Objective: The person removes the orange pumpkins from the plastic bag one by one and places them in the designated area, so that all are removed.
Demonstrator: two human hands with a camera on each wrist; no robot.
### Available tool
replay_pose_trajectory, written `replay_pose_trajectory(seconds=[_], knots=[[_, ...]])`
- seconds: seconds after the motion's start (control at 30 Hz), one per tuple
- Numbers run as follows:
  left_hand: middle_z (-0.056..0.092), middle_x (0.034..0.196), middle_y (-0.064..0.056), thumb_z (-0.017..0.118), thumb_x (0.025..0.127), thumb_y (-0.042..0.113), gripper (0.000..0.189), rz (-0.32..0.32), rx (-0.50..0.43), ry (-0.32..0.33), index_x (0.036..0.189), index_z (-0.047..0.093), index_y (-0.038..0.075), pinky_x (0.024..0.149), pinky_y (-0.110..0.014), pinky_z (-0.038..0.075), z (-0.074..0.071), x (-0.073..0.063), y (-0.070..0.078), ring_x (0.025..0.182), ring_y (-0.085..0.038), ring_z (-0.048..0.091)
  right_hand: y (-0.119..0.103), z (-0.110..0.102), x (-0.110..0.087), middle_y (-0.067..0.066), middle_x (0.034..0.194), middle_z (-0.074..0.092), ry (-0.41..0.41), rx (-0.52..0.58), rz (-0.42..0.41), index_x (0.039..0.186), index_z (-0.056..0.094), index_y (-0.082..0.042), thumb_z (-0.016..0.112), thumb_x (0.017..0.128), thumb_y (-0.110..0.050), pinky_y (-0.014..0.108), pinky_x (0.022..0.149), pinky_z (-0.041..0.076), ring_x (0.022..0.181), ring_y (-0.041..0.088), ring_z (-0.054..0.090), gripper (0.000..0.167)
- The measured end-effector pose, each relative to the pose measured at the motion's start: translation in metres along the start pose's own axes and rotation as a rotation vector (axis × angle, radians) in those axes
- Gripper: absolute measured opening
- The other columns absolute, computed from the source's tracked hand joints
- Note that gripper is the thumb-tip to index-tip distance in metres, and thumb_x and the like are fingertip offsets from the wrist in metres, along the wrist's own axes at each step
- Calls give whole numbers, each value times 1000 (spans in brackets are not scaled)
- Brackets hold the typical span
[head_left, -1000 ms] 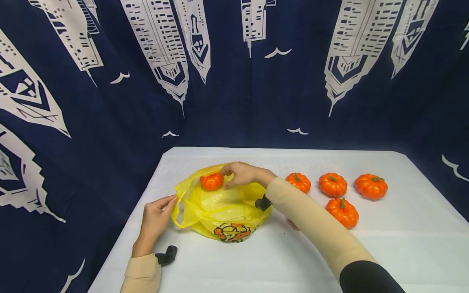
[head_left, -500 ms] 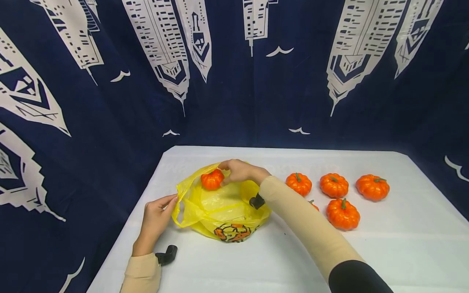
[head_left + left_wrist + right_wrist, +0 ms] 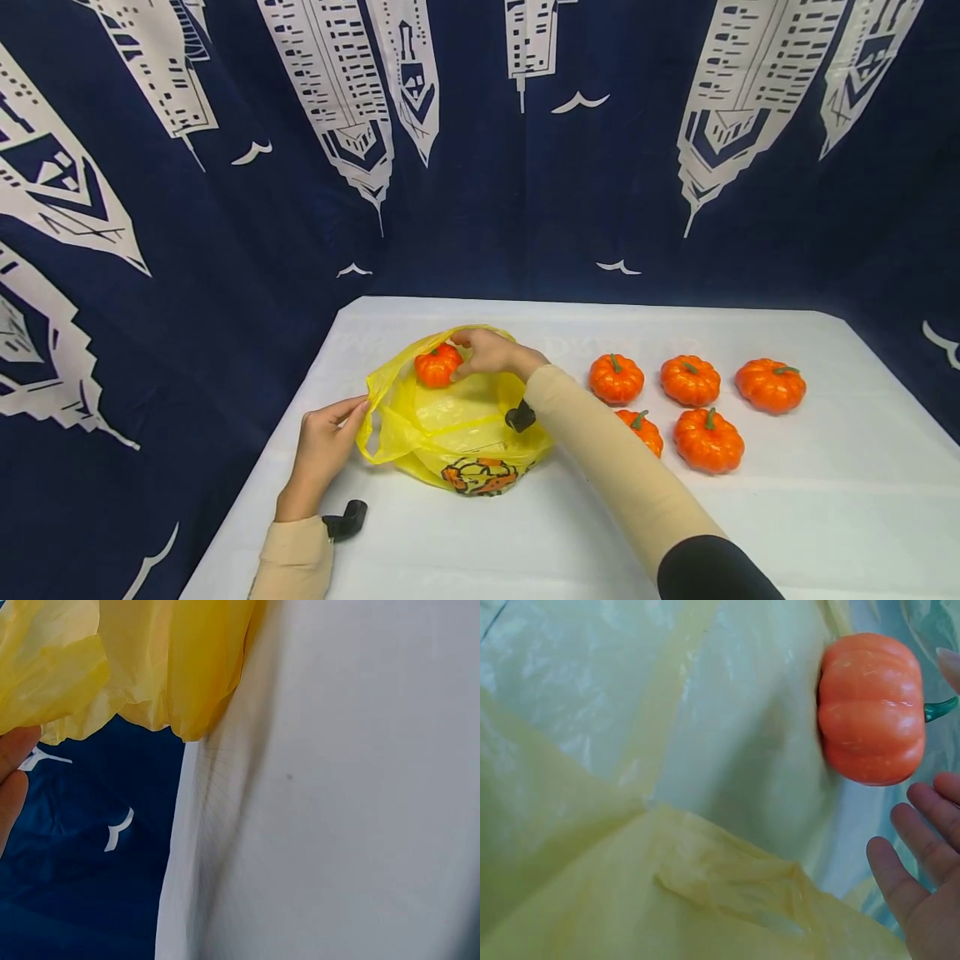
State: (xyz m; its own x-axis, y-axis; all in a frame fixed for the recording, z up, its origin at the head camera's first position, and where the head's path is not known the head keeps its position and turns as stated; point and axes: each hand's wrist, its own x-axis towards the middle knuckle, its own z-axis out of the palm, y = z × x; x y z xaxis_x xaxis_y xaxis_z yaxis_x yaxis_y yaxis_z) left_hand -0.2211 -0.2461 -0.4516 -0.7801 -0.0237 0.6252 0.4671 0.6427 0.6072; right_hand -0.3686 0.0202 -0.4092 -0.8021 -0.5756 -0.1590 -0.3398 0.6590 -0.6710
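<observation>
A yellow plastic bag point(image 3: 480, 446) with a printed cartoon lies on its side, mouth open toward me. My left hand point(image 3: 322, 446) pinches the bag's handle edge between thumb and fingers; its fingertips point(image 3: 16, 754) meet the yellow film in the left wrist view. Inside the bag sits a small orange toy pumpkin point(image 3: 438, 365) with a green stem point(image 3: 939, 709). My right hand point(image 3: 491, 352) reaches into the bag, beside the pumpkin. In the right wrist view the fingers point(image 3: 922, 832) are extended and spread below the stem, with a thumb tip above it.
To the right on the white table point(image 3: 840, 517) sit several more orange pumpkins, among them one point(image 3: 708, 440) nearest the front and one point(image 3: 643, 432) partly hidden by my right forearm. Behind the table hangs a dark blue curtain point(image 3: 480, 225) with white city prints.
My right hand and forearm have shifted a little left, nearer the pumpkin in the bag. A pumpkin behind the forearm now shows more. The left hand keeps its pinch on the bag.
</observation>
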Motion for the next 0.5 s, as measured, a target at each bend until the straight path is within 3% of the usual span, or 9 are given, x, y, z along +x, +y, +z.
replay_pose_trajectory(seconds=[0.5], knots=[[77,93,-20,74,85,-4,12,7,-12,0,97,77,-5,81,1,45,1,0,-2,90,-37,75,4,6,7,14,149,52,-9,75,-5,148,46,-6,82,83,-19,42,118,38,140,29,47,75]])
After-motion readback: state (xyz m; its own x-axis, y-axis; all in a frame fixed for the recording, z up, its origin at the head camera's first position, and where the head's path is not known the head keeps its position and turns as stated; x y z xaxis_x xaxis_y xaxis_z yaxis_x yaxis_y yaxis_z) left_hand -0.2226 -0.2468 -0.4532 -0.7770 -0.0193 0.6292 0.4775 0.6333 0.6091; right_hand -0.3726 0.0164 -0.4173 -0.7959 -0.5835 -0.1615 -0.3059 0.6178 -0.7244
